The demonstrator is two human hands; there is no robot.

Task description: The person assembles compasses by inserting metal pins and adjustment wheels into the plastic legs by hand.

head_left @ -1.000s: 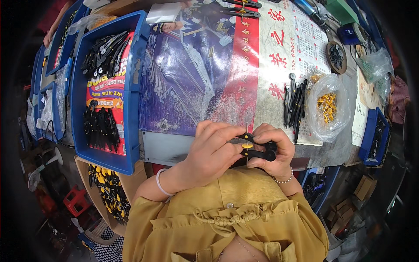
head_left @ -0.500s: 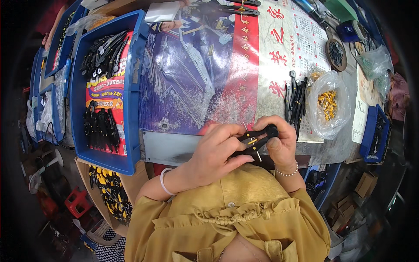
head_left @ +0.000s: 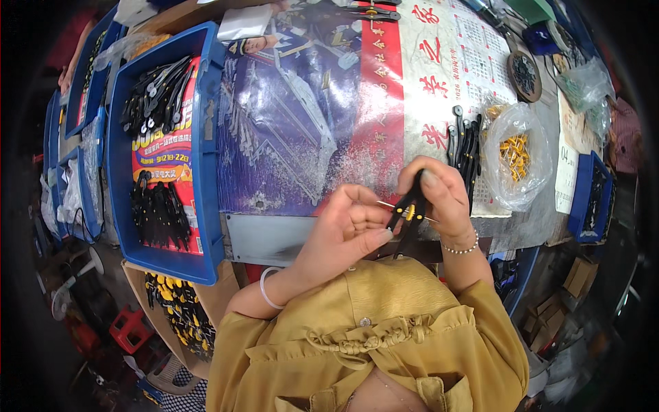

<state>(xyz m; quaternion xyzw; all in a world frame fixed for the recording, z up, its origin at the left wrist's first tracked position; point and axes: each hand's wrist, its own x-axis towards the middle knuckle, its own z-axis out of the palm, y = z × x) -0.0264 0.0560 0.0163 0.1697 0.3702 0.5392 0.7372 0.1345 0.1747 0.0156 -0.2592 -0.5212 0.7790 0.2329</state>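
Observation:
Above my lap, by the table's near edge, I hold a black two-armed hinged part (head_left: 400, 214). A small yellow piece (head_left: 411, 211) sits between its arms, and a thin metal rod (head_left: 384, 203) sticks out on both sides. My right hand (head_left: 446, 199) is closed around the part's upper, joined end. My left hand (head_left: 336, 233) has its thumb and fingers at the left arm and the rod's left end. The fingers partly hide the part. Similar black arms (head_left: 464, 147) lie in a row on the table beyond my right hand.
A clear bag of yellow pieces (head_left: 513, 156) and a round dish of small dark parts (head_left: 524, 75) stand at right. At left, a blue tray (head_left: 211, 147) holds black arms; below it is a cardboard box (head_left: 230, 271) with black-and-yellow pieces. A blue bin (head_left: 585, 196) stands far right.
The black part has turned from lying nearly level to more upright, its joined end now up. My right hand has risen slightly, and my left fingers have loosened around the part.

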